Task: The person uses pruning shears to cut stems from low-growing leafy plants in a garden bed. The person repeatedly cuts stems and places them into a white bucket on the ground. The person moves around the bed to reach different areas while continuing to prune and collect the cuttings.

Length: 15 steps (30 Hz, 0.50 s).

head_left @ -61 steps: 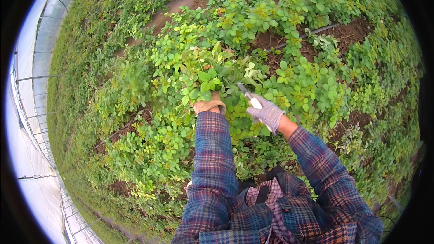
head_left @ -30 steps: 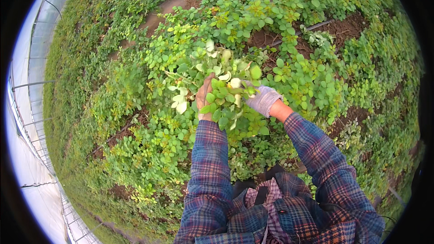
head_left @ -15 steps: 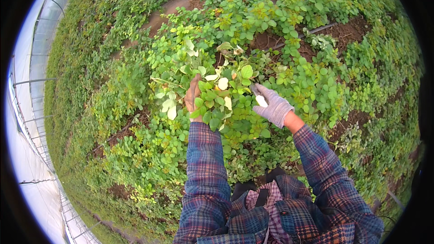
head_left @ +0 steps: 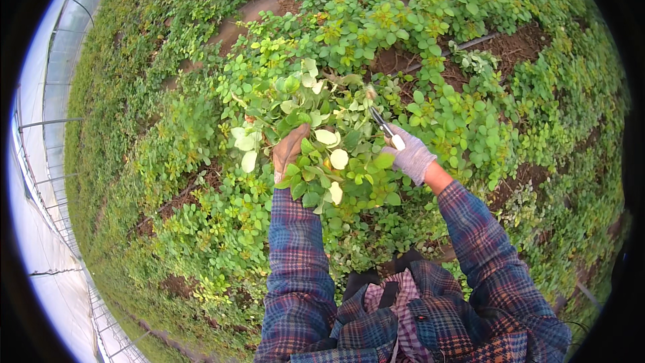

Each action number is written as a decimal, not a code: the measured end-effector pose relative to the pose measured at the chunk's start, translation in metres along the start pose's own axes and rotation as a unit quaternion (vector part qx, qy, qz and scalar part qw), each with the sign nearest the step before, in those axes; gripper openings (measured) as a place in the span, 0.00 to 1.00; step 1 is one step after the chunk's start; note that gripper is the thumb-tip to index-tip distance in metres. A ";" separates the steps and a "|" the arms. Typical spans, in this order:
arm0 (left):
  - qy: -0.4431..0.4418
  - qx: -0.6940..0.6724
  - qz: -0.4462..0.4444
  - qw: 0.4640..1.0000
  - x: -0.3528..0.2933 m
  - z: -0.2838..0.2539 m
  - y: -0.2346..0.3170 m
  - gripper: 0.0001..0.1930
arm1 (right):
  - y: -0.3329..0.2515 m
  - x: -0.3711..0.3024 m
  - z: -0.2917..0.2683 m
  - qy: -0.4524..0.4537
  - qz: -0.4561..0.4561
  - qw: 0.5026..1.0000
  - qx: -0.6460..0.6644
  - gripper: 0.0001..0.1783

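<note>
My left hand (head_left: 289,149), in a brown glove, is closed around a loose bunch of leafy stems (head_left: 327,137). Green leaves and pale leaf undersides spread out past it and hide part of the fingers. On the right, my right hand (head_left: 412,160) wears a light grey glove and grips pruning shears (head_left: 381,122) with white on the handle. The shears' dark blades point up and left, at the right edge of the bunch. A blurred brownish bit shows near their tip; whether the blades touch a stem I cannot tell.
Dense low leafy bushes (head_left: 463,121) surround both hands. A thin grey pipe (head_left: 478,42) crosses bare brown soil (head_left: 524,47) at the upper right. Along the far left runs a greenhouse wall (head_left: 50,188) of pale sheeting and metal bars.
The bunch has turned, with more pale leaf undersides showing. My left hand has shifted slightly down. The shears have come out from behind the leaves, their blades now angled upward.
</note>
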<state>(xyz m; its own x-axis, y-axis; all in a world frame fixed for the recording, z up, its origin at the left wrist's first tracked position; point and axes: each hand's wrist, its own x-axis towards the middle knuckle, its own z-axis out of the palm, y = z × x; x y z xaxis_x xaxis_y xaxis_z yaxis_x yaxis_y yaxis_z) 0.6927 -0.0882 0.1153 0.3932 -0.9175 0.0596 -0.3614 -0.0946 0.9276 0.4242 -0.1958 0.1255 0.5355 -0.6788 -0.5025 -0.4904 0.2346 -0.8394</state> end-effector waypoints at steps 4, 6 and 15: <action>0.058 -0.223 -0.100 0.968 -0.003 0.003 -0.012 0.21 | -0.005 -0.010 -0.008 -0.060 -0.049 0.991 -0.106 0.36; 0.054 -0.211 -0.117 0.969 -0.004 0.004 -0.019 0.22 | -0.008 -0.014 -0.012 -0.101 -0.065 0.981 -0.155 0.38; -0.030 -0.421 -0.228 0.877 -0.010 -0.003 0.002 0.17 | -0.007 -0.003 -0.001 -0.131 -0.133 0.967 -0.173 0.35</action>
<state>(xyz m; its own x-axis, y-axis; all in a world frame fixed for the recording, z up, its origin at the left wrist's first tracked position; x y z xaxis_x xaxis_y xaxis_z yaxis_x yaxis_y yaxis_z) 0.6906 -0.0785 0.1178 0.2802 -0.8794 -0.3849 0.5846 -0.1617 0.7950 0.4250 -0.1959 0.1328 0.8077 -0.4725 -0.3528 -0.4888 -0.2019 -0.8487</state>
